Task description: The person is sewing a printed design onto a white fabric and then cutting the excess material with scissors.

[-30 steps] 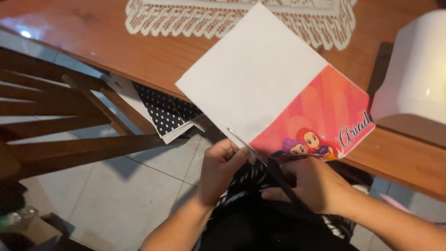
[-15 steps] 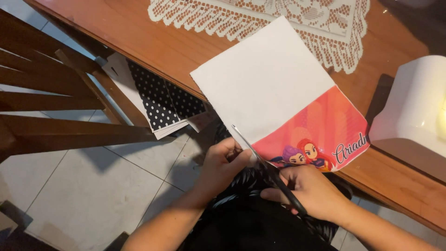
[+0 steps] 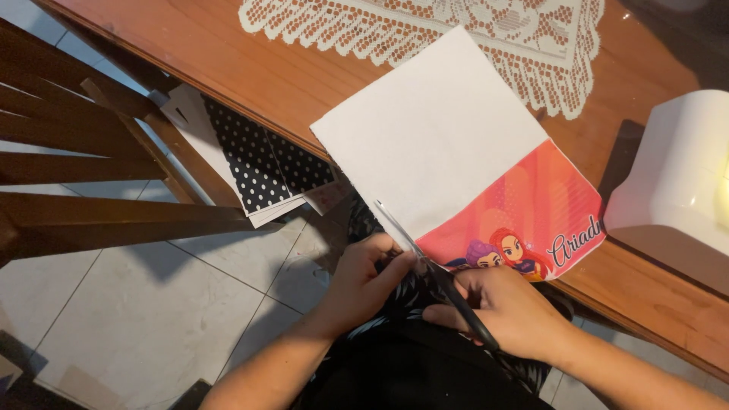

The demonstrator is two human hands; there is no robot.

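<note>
right hand (image 3: 509, 311) grips scissors (image 3: 433, 277), blades at the sheet's (image 3: 448, 144) lower edge; left hand (image 3: 364, 277) pinches that edge. cut barely begun, nearly whole sheet uncut.

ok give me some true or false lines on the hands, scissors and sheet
1. The right hand holds the scissors. True.
2. The sheet is blank all over. False: one end carries a pink print with cartoon figures.
3. The left hand grips the sheet's near edge. True.
4. The sheet lies flat on the lace mat. False: it is held up over the table edge.
5. Dotted paper sits left of the sheet. True.
</note>
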